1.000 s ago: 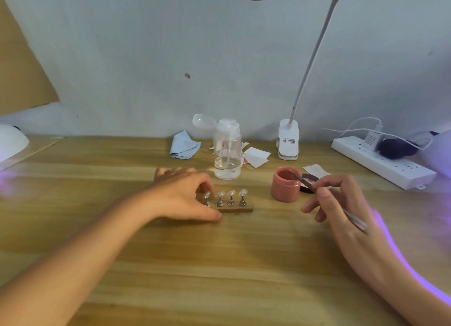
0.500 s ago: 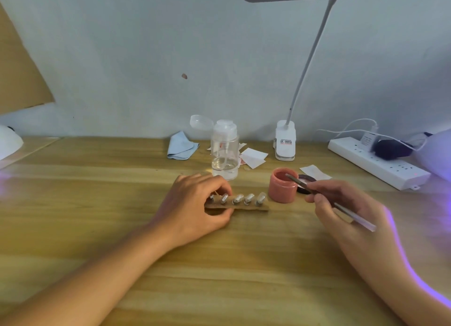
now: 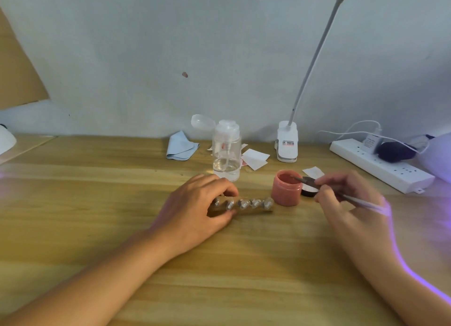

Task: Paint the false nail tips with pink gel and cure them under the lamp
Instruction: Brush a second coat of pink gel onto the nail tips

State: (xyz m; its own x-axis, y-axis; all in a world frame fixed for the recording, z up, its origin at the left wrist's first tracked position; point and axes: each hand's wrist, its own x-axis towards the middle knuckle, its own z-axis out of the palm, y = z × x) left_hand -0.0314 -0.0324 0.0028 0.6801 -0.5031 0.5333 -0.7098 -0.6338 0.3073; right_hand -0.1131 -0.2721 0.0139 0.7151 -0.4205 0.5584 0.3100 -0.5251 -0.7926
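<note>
Head view: left hand (image 3: 195, 208) grip pinches the brown wooden strip (image 3: 253, 210) of clear false nail tips (image 3: 255, 203) to steady it, while right hand (image 3: 341, 198) grip holds the slim silver brush (image 3: 361, 203), tip at the mouth of the open pink gel jar (image 3: 286, 192) between both grips.

Left hand (image 3: 195, 213) pinches palm-down (fingers curled); right hand (image 3: 349, 203) pinches, fingers bunched.

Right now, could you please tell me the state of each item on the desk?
gel jar: open, brush tip at its mouth
pump bottle: cap flipped open, partly full
nail tips: clear, unpainted
left hand: grips the holder
right hand: holds the brush
</note>
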